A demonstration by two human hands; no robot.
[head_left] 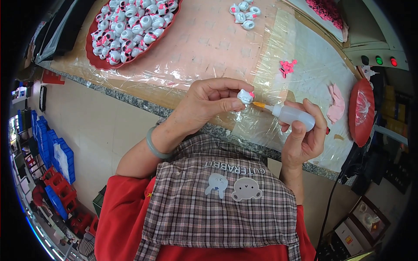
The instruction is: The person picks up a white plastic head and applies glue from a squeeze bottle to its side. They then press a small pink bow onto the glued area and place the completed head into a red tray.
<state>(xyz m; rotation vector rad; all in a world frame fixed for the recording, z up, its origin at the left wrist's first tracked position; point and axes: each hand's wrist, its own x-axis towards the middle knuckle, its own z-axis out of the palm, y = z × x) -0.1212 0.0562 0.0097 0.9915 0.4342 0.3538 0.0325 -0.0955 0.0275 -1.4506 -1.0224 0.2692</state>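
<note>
Between the thumb and fingers of my left hand (207,101) is a small white cat-head figure (245,96) with a pink bow. My right hand (308,135) grips a translucent white squeeze bottle (298,117), tilted so that its orange nozzle points left. The nozzle's tip is at the lower right side of the cat head; whether it touches cannot be made out. Beyond the bottle, small pink pieces (287,68) lie in a loose pile on the plastic-covered table (209,56).
A red scalloped tray (96,63) heaped with cat heads stands at the far left. Several more cat heads (245,17) sit at the far middle. On the right are a pink cloth (336,104), a red dish (362,114) and a panel with lit buttons (379,60).
</note>
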